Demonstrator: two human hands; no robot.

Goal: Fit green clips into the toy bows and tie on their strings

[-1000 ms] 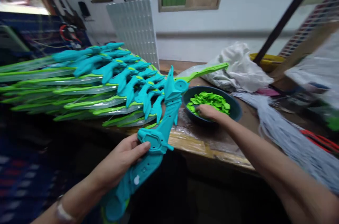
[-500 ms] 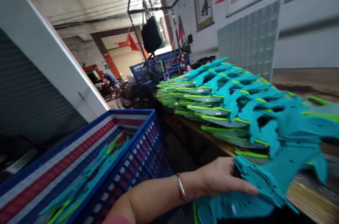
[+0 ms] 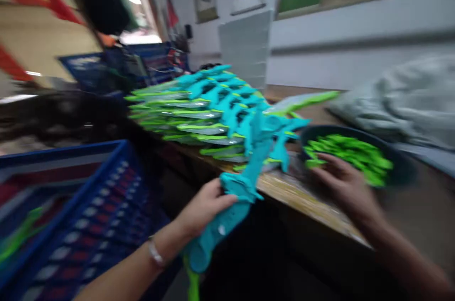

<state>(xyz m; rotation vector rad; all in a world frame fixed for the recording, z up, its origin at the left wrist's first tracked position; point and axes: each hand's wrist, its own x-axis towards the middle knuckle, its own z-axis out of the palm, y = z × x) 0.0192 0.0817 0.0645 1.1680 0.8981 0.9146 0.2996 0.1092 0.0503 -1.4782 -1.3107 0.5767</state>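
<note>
My left hand [image 3: 204, 206] is closed round the teal handle of a toy sword [image 3: 249, 173], whose green-edged blade reaches up to the right across the bench. My right hand [image 3: 341, 185] lies at the near rim of a dark bowl [image 3: 401, 170] filled with small green plastic pieces [image 3: 350, 151]; its fingers are smeared by motion. A stack of matching teal and green toy swords [image 3: 209, 109] lies on the wooden bench [image 3: 302, 196] just behind.
A blue plastic crate [image 3: 81, 206] with a striped liner stands low at my left, beside the bench. A pale plastic bag [image 3: 401, 97] lies at the back right. A white panel [image 3: 245, 47] leans on the far wall.
The view swung left to the crate and back toward the bench. My left hand kept hold of the sword. My right hand is again at the bowl of green pieces.
</note>
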